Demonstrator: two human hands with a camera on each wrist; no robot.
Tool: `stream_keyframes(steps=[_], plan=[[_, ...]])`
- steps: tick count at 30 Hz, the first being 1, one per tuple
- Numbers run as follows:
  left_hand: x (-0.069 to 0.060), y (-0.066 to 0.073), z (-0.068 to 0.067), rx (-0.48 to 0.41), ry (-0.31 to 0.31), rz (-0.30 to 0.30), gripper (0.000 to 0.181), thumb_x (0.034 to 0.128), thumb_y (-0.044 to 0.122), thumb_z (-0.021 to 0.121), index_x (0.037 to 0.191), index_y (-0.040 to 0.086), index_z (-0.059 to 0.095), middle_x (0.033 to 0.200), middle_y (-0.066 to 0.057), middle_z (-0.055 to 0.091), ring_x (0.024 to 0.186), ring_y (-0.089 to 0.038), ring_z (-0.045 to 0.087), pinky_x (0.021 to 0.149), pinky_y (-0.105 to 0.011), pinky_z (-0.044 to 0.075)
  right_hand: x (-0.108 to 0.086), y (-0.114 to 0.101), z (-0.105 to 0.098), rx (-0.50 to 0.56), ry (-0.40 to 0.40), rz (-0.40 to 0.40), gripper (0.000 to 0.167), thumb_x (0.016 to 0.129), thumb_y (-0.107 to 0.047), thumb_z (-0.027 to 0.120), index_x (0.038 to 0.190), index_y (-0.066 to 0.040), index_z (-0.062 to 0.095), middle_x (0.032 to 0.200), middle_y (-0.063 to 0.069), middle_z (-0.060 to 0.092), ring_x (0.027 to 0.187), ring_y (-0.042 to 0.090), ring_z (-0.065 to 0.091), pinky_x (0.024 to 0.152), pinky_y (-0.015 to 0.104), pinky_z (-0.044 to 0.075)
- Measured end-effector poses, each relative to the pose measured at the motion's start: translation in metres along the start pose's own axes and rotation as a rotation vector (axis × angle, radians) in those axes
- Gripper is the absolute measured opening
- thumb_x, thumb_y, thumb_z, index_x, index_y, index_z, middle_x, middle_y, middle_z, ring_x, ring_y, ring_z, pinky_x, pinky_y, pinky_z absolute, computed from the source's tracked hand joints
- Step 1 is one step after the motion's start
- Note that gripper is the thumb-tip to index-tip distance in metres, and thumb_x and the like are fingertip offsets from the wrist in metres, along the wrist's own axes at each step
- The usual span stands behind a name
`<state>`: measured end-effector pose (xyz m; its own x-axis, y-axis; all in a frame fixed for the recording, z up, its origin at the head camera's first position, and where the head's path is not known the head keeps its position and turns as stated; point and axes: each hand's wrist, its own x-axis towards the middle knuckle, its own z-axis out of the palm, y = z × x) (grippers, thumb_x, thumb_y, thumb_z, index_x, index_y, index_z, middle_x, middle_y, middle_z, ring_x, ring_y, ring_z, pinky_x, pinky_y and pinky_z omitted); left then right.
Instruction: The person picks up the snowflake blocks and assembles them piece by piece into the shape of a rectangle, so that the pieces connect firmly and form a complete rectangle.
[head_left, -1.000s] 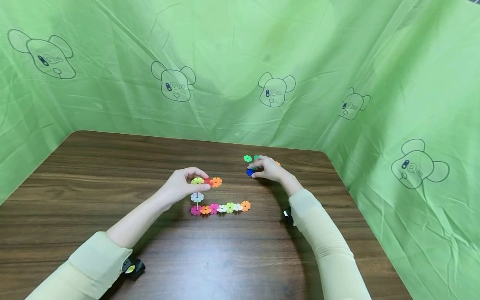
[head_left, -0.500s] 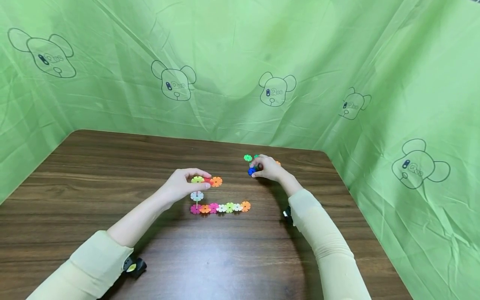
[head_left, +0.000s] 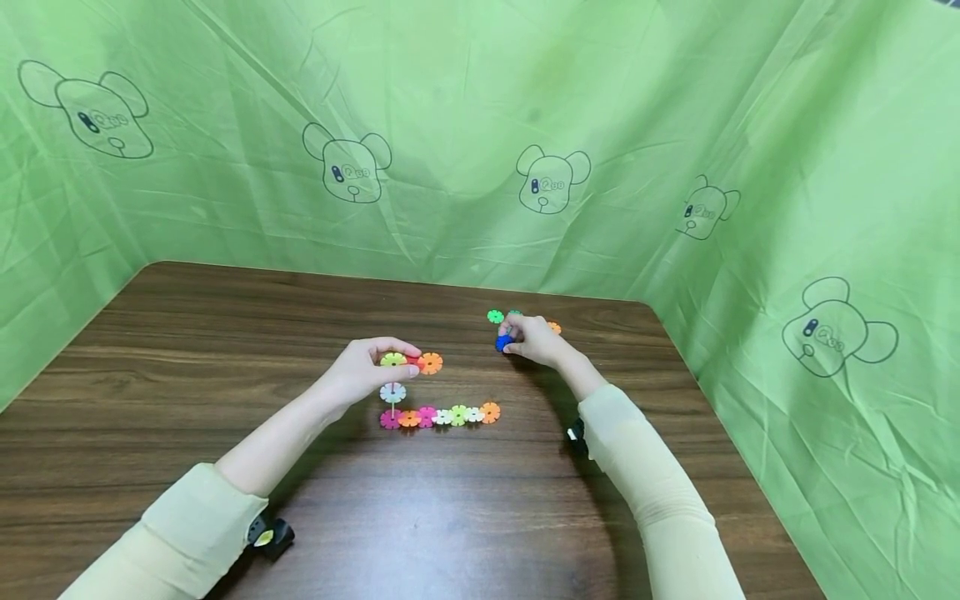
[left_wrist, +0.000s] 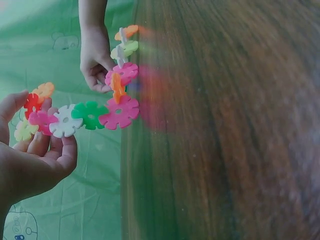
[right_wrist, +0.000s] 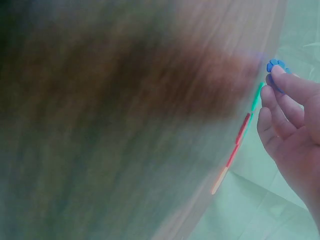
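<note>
A chain of flower-shaped discs lies on the table, its near row ending in an orange disc (head_left: 490, 412) at the right. From its left end a white disc (left_wrist: 66, 120) and others rise to a yellow-green disc (head_left: 393, 360), a red one (left_wrist: 32, 103) and an orange one (head_left: 431, 362). My left hand (head_left: 360, 375) grips this upper part between thumb and fingers. Farther right and back, my right hand (head_left: 534, 340) pinches a blue disc (head_left: 503, 342) between thumb and fingertips; the blue disc (right_wrist: 276, 65) also shows in the right wrist view.
Loose discs lie around my right hand near the back edge: a green disc (head_left: 495, 317), another orange disc (head_left: 554, 327) and, in the right wrist view, a red disc (right_wrist: 243, 128). Green cloth (head_left: 450, 167) hangs behind and beside the wooden table (head_left: 225, 317).
My right hand has shifted slightly, and the blue disc has moved a little to the right with it. My left hand still grips the chain in nearly the same place.
</note>
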<state>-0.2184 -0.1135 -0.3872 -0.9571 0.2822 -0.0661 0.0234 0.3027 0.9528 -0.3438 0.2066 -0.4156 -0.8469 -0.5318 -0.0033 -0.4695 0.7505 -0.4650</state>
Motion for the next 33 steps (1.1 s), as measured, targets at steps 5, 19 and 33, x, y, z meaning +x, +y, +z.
stream_keyframes(steps=[5,19,33], plan=[[0.001,-0.001,0.000,-0.010,0.006,-0.001,0.036,0.0778,0.036,0.077,0.110,0.021,0.068,0.120,0.000,0.060,0.104,-0.021,0.042,0.088,-0.037,0.034,-0.003,-0.004,-0.004,0.002,0.034,0.003,0.019,0.084,-0.011,0.072,0.099,-0.012,0.061,0.088,0.004,0.063,0.082,0.016,0.060,0.076,0.032,0.052],[0.002,0.000,0.002,-0.049,0.029,0.037,0.028,0.0809,0.029,0.075,0.107,0.019,0.069,0.108,-0.001,0.065,0.092,-0.021,0.045,0.081,-0.034,0.038,-0.017,-0.040,-0.021,0.166,0.151,-0.050,0.019,0.083,-0.010,0.072,0.100,-0.008,0.064,0.085,0.004,0.068,0.076,0.013,0.064,0.070,0.028,0.053],[0.003,-0.001,0.001,-0.012,0.044,0.072,0.029,0.0795,0.038,0.075,0.103,0.021,0.070,0.077,-0.001,0.057,0.068,-0.018,0.039,0.061,-0.031,0.037,-0.037,-0.086,-0.025,0.202,0.258,-0.099,0.021,0.083,-0.014,0.073,0.102,-0.014,0.066,0.083,-0.001,0.068,0.074,0.011,0.063,0.063,0.027,0.051]])
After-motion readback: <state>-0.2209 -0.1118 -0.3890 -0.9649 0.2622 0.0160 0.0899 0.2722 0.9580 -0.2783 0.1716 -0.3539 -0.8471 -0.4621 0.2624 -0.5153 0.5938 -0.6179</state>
